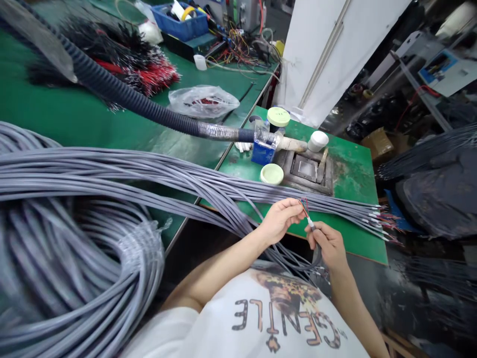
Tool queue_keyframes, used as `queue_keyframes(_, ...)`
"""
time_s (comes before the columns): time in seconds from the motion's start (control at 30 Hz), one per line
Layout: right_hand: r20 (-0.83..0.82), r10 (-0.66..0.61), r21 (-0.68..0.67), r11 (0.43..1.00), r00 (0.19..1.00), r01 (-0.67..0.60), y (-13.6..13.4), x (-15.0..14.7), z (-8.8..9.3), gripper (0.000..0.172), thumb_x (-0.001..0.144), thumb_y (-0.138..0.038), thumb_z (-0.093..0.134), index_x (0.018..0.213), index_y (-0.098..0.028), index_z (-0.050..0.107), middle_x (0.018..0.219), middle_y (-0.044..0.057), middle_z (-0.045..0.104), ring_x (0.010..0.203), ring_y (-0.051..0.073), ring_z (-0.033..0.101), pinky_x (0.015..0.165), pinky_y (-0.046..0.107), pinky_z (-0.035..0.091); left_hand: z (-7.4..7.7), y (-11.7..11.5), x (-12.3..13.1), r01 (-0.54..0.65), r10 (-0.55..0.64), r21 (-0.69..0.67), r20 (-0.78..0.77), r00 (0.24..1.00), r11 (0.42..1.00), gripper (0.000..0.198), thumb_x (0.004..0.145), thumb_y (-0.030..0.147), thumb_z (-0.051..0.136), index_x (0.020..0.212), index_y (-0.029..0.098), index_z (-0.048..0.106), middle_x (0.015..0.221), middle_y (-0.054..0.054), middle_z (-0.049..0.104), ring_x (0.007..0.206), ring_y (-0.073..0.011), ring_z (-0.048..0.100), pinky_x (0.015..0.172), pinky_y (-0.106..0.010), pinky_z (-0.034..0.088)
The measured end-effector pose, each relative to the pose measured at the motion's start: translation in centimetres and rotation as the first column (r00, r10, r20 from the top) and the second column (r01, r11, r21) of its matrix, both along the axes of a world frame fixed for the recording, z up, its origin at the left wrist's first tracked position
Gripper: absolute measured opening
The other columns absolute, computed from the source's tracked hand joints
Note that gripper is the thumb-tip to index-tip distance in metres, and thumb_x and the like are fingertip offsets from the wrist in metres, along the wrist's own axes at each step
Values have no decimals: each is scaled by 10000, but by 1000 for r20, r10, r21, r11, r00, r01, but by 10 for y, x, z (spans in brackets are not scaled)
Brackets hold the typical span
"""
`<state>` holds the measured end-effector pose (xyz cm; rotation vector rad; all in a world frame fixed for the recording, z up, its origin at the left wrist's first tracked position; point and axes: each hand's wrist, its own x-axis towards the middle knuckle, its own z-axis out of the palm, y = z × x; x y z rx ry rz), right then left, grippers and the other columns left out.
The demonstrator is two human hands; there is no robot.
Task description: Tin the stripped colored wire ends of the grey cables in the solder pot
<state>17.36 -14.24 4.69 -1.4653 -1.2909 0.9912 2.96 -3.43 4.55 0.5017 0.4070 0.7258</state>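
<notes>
Cable with a grey jacket stands at the lower right of centre in the frame, its stripped end tilted up and to the left. The left hand pinches the thin coloured wires at that end between thumb and fingers, while the right hand grips the cable closely just below its white section. Behind them, a bundle of grey cables crosses from the left edge to the right. Containers gather just above the hands: a shallow pale green dish, its contents too indistinct to tell; a blue box with clear plastic about its top, its inside hidden; a jar with a yellow-green lid; and a white tub, whose contents I cannot make out. Between the dish and the tub, a dark square frame surrounds a flat silvery surface. Near upper centre, a clear plastic bag lies on the green table with dark reddish pieces inside. Above it, at the top of the frame, a blue bin holds a yellow ring among white and dark items.
</notes>
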Motion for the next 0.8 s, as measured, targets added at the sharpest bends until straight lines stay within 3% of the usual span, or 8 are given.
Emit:
queue_keyframes(0.23, 50, 43, -20, 999, 998, -42, 1, 1, 5, 214, 940, -313, 475, 948, -188, 649, 535, -48, 506, 499, 91, 447, 554, 260, 348, -1, 7, -5, 23, -20, 103, -28, 999, 994, 240, 639, 282, 782, 724, 120, 627, 620, -4, 648, 523, -61, 525, 538, -185, 389)
queue_keyframes(0.43, 61, 29, -11, 1000, 998, -28, 2, -1, 8, 211, 941, -312, 474, 934, -193, 647, 533, -52, 502, 496, 86, 445, 544, 248, 348, -7, 9, -6, -30, 51, 274, -71, 996, 961, 194, 682, 284, 768, 739, 130, 663, 648, 6, 664, 547, -58, 524, 569, -188, 404)
queue_keyframes(0.8, 217, -71, 18, 997, 974, 69, 1, -8, 11, 199, 935, -310, 474, 954, -215, 648, 567, -47, 493, 526, 98, 467, 551, 239, 370, -3, 7, -7, -128, 187, 336, -149, 971, 933, 211, 684, 313, 776, 729, 141, 661, 667, -1, 678, 618, -96, 594, 645, -221, 460)
